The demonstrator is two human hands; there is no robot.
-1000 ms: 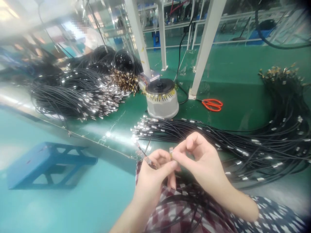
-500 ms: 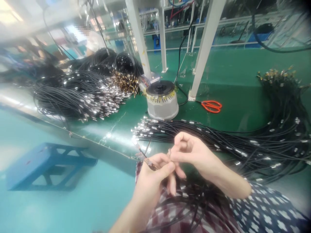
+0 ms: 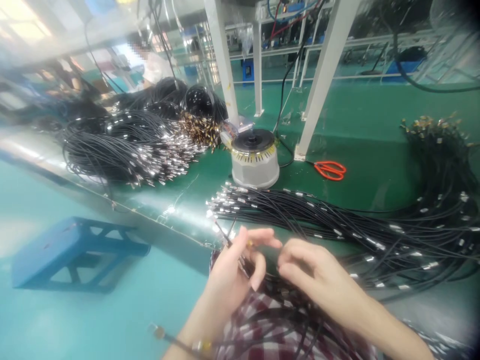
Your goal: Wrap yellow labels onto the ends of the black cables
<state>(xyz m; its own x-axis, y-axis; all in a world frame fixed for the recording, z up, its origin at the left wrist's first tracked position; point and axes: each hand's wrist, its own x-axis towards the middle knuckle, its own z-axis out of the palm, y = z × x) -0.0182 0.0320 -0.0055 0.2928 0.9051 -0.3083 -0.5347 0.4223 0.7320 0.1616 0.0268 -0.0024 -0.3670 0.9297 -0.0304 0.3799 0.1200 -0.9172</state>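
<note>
My left hand (image 3: 238, 270) has its fingers curled around a thin black cable (image 3: 224, 233), whose end sticks out above the thumb side. Its index finger reaches toward my right hand (image 3: 313, 265). The right fingers are bent together just beside the left fingertips, and whatever they hold is hidden. Across my lap, over checked cloth, lie more loose black cables (image 3: 285, 316). One cable end with a metal connector (image 3: 160, 332) pokes out left of my left forearm. Directly beyond my hands stretches a long bundle of black cables (image 3: 300, 212) with silvery tips.
A white round device with a black top (image 3: 255, 162) stands on the green table (image 3: 360, 135). Orange-handled scissors (image 3: 330, 170) lie to its right. Coiled cable heaps (image 3: 112, 147) fill the left. A blue stool (image 3: 67, 255) stands on the floor. Another person (image 3: 155, 67) is farther back.
My right hand has parted from the left fingers and moved right and down. The left index finger has straightened. A connector-tipped cable end now shows beside my left forearm.
</note>
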